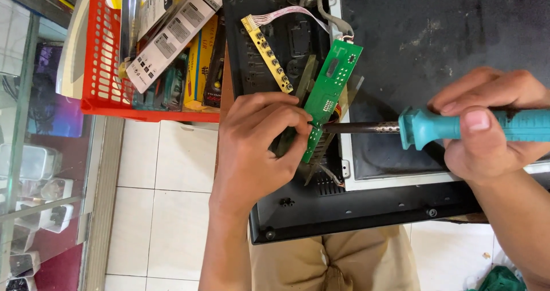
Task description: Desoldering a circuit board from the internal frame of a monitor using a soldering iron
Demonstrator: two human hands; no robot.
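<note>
My left hand (259, 147) pinches the lower part of a narrow green circuit board (332, 87) and holds it tilted over an opened black appliance casing (344, 211). My right hand (492, 125) grips the teal handle of a soldering iron (441, 127). Its dark metal shaft points left, and its tip meets the green board beside my left fingertips. A yellow strip board with small buttons (267, 51) lies on the casing, joined by a pale ribbon cable (292, 13).
A dark metal plate in a pale frame (435, 50) fills the casing's right side. A red plastic basket (103, 61) with boxes and packaged items stands at the upper left. White floor tiles (166, 199) lie below, a glass display cabinet (34, 170) at the far left.
</note>
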